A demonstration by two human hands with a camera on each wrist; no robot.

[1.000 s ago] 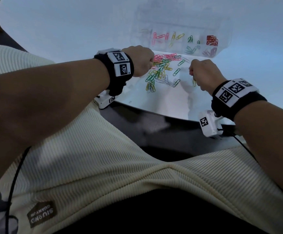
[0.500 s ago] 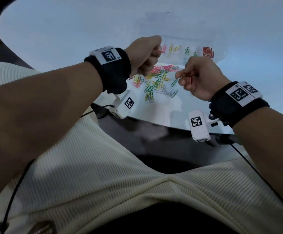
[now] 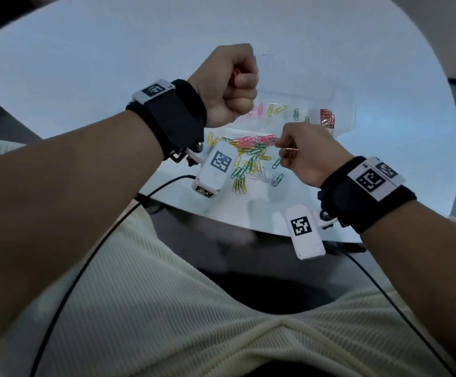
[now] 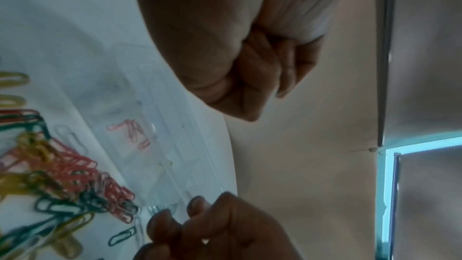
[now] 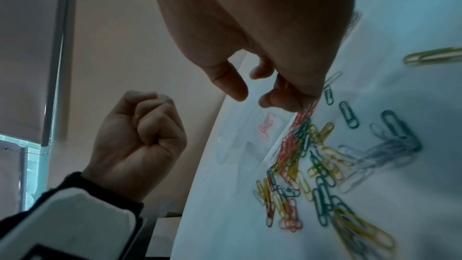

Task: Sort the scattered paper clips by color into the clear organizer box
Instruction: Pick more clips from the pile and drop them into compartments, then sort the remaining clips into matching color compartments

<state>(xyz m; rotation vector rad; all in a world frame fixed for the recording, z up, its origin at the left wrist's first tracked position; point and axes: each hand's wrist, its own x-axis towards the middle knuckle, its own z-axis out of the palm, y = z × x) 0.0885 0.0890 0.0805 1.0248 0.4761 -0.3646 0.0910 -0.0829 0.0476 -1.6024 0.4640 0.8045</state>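
From the head view, the left hand (image 3: 228,85) is balled into a fist above the far left part of the clear organizer box (image 3: 341,97), with a bit of pink clip (image 3: 236,72) showing between its curled fingers. The right hand (image 3: 307,153) hangs over the right side of the loose pile of paper clips (image 3: 251,156), which lies on the white table (image 3: 112,63) between the box and the near edge; its fingers pinch a red clip (image 3: 289,153). In the box, pink, yellow, green and red clips sit in separate compartments, the red clips (image 3: 327,118) at the right end. From the left wrist, the left hand's fingers (image 4: 265,70) are folded tight into the palm; what they hold is hidden there. From the right wrist, the right hand's thumb and fingertips (image 5: 282,98) are drawn close together just above the pile's far end, and the left fist (image 5: 142,135) is raised off the table's edge.
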